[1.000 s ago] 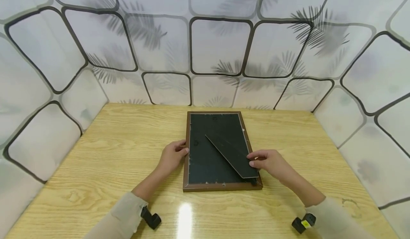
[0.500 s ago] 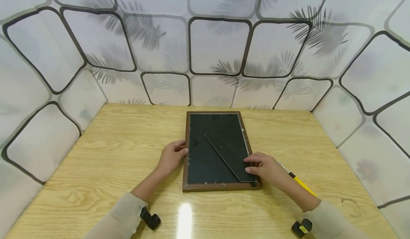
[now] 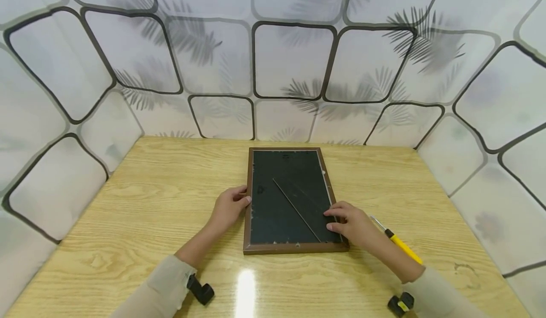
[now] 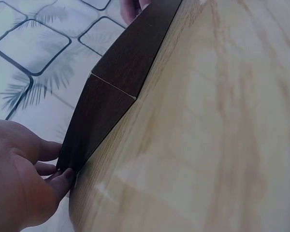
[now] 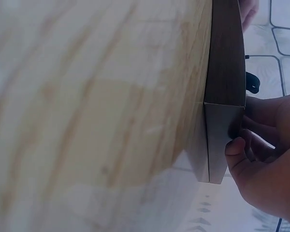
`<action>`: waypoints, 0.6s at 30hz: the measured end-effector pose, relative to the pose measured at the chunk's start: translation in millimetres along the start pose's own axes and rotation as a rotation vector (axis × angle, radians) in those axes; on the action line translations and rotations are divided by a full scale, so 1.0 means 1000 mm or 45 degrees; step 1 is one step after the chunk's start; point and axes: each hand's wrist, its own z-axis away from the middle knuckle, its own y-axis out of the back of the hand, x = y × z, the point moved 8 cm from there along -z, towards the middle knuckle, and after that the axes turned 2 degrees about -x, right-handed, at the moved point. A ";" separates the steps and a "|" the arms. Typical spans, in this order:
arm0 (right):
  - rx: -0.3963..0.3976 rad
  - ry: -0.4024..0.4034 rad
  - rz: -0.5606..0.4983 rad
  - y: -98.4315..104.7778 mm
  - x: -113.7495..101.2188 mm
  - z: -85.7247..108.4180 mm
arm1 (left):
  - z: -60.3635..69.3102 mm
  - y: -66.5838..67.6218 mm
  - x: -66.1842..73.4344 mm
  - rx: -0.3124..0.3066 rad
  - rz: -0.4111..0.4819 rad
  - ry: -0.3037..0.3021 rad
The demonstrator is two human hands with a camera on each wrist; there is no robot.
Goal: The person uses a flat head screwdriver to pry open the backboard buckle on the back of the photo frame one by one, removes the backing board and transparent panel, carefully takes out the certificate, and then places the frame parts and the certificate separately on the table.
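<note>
A brown picture frame point(image 3: 294, 248) lies face down on the table, its black backing board point(image 3: 273, 213) upward. On the board, a black stand leg point(image 3: 308, 209) lies slanted and nearly flat. My left hand point(image 3: 229, 207) holds the frame's left edge; in the left wrist view its thumb and fingers point(image 4: 63, 179) are at the frame's side. Over the leg's lower right part, my right hand point(image 3: 356, 223) has its thumb and fingertips bent onto it. In the right wrist view the thumb is by the frame's corner point(image 5: 224, 130); the fingertips are partly hidden.
A tool with a yellow and black handle point(image 3: 405, 248) and a thin metal shaft lies right of the frame, partly behind my right forearm. Patterned cloth walls point(image 3: 294, 62) close in the wooden table point(image 3: 170, 166) at the back and sides.
The stand leg, raised at its lower right end a second ago, has come down against the backing board under my right hand. The yellow tool has come into sight. My left hand stays put.
</note>
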 end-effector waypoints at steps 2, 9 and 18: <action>0.015 -0.001 0.003 0.001 0.000 0.001 | 0.000 0.000 0.000 -0.001 -0.001 0.002; 0.053 -0.031 -0.020 0.008 0.002 0.005 | 0.000 0.000 -0.001 -0.006 0.005 0.009; 0.086 -0.064 -0.096 0.018 -0.004 0.011 | 0.000 0.000 -0.002 -0.009 0.002 0.037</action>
